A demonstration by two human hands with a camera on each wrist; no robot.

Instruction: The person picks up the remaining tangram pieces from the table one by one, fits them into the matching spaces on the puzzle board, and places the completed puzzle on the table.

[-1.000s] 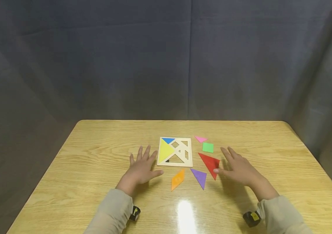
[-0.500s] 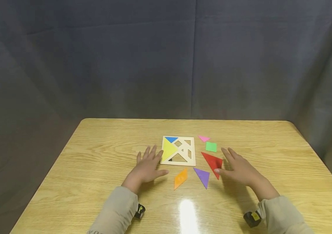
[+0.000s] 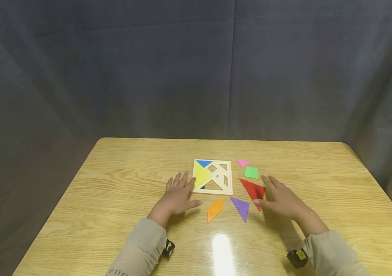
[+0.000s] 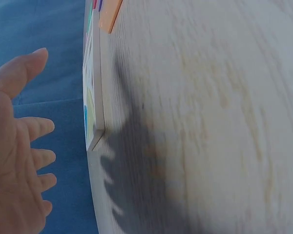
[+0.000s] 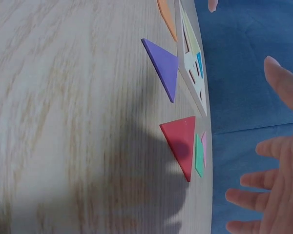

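My left hand (image 3: 177, 196), fingers spread, hovers above the table just left of the wooden tangram board (image 3: 229, 184). A yellow triangle (image 3: 200, 175) and a blue triangle (image 3: 204, 163) sit in the board's left side; its other recesses show bare. My right hand (image 3: 283, 198) hangs with fingers extended over the right side, its thumb overlapping the red triangle (image 3: 252, 188) in the head view. The right wrist view shows that hand raised off the table, its shadow falling on the red piece. Both hands hold nothing.
An orange parallelogram (image 3: 215, 210) and a purple triangle (image 3: 241, 209) lie in front of the board. A green square (image 3: 251, 172) and a pink triangle (image 3: 243, 162) lie to its right. A dark curtain (image 3: 168, 76) hangs behind the wooden table (image 3: 113, 172).
The head view has shifted slightly, so the board and pieces appear a little farther right. My left hand also appears farther right, close to the board's edge; the right hand stays nearly still.
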